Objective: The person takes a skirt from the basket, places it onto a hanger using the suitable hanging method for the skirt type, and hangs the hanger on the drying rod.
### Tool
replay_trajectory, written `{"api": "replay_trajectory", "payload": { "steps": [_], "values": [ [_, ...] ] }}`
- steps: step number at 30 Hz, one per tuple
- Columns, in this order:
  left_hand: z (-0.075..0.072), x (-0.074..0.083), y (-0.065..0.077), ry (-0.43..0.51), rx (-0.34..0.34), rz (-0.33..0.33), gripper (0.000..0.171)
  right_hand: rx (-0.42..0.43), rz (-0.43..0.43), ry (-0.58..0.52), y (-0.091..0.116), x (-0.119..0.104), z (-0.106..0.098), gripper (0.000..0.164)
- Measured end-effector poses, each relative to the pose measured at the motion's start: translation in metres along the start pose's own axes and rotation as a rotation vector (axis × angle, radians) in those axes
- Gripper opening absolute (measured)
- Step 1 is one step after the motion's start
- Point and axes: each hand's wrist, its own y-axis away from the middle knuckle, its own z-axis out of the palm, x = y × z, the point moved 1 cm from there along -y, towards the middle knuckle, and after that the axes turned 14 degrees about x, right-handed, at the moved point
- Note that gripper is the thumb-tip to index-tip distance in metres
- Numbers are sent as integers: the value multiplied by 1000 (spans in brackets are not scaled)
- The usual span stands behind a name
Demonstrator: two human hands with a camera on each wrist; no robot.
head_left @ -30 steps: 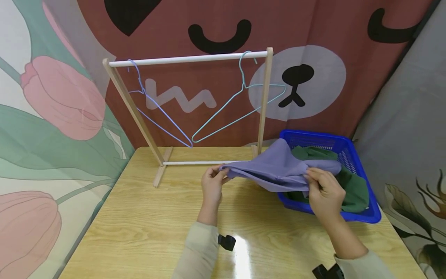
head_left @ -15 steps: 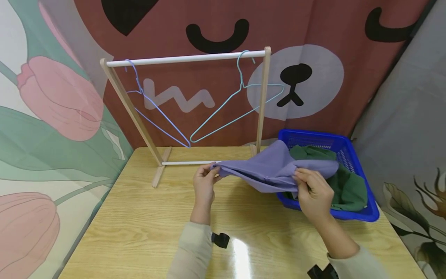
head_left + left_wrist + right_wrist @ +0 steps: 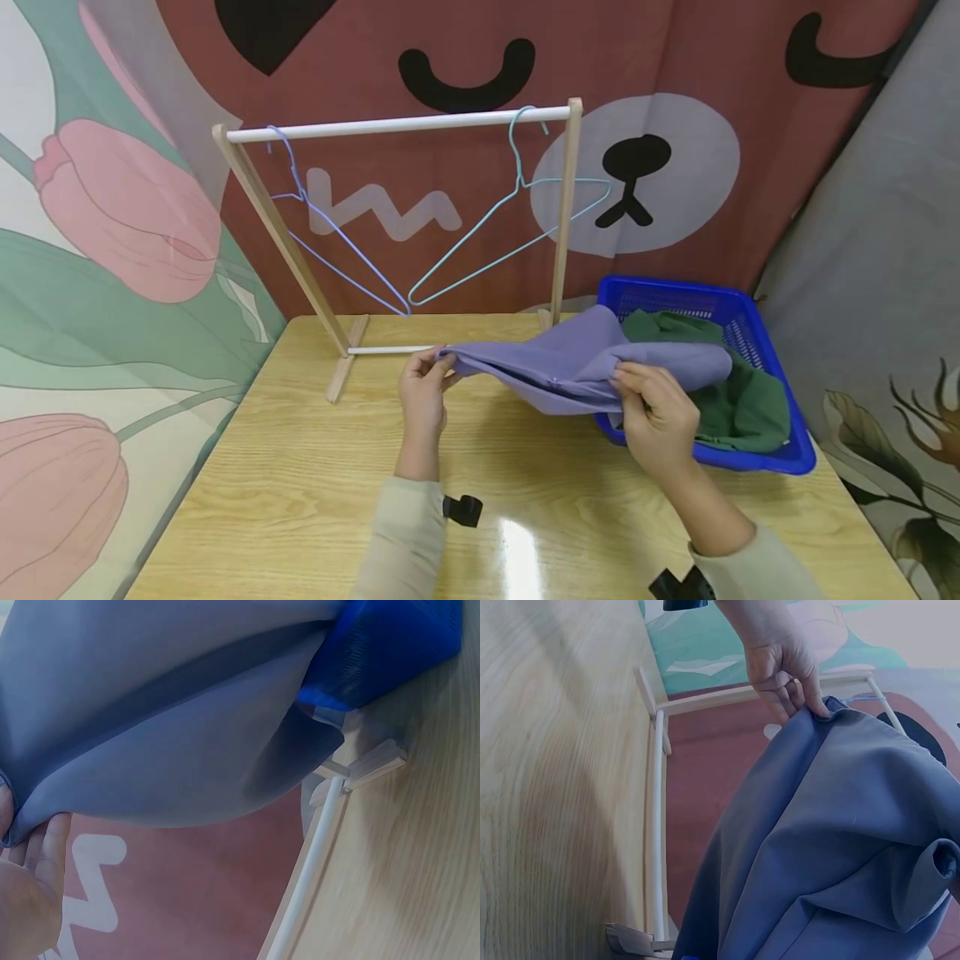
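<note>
A purple garment (image 3: 555,362) is stretched between both hands above the table; its exact kind is hidden by the folds. My left hand (image 3: 423,400) pinches its left end between thumb and fingers, and the left wrist view shows the cloth (image 3: 165,742) hanging in a broad fold from that grip. Nearer the basket, my right hand (image 3: 660,417) pinches the garment's front edge. The garment's right part lies over a blue plastic basket (image 3: 780,400), which contains green cloth (image 3: 750,408). In the right wrist view, the left hand (image 3: 780,671) grips the cloth's top corner.
Behind the hands stands a small rack with a white top rail (image 3: 405,126) and wooden legs. From the rail hang a blue-violet hanger (image 3: 348,242) at left and a mint hanger (image 3: 472,242) at right. A printed curtain (image 3: 480,192) backs the wooden table (image 3: 300,483).
Both hands have moved left, drawing the purple garment a little farther from the basket. Its right part still overlaps the basket. The hangers and rack have not moved.
</note>
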Motion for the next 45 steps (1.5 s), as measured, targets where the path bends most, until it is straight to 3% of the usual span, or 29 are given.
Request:
{"api": "replay_trajectory", "payload": {
  "steps": [19, 22, 25, 29, 33, 39, 45],
  "values": [
    [-20, 8, -9, 1, -14, 21, 21, -31, 8, -54, 9, -6, 12, 29],
    [-25, 6, -13, -18, -35, 7, 21, -37, 19, -45, 13, -5, 12, 29],
    [-29, 4, -15, -40, -49, -14, 10, -50, 32, -26, 18, -4, 11, 31],
    [-33, 1, -16, -58, -61, -37, 22, -80, 36, -8, 25, 0, 10, 32],
    [-37, -2, -17, -83, -79, -55, 7, -122, 30, 3, 33, 4, 8, 16],
    [-43, -7, -18, -114, -104, -74, 22, -176, 47, 30, 44, 8, 7, 4],
    [-48, -13, -19, -141, -111, -79, 18, -212, 75, 58, 56, 11, 6, 16]
  ]
}}
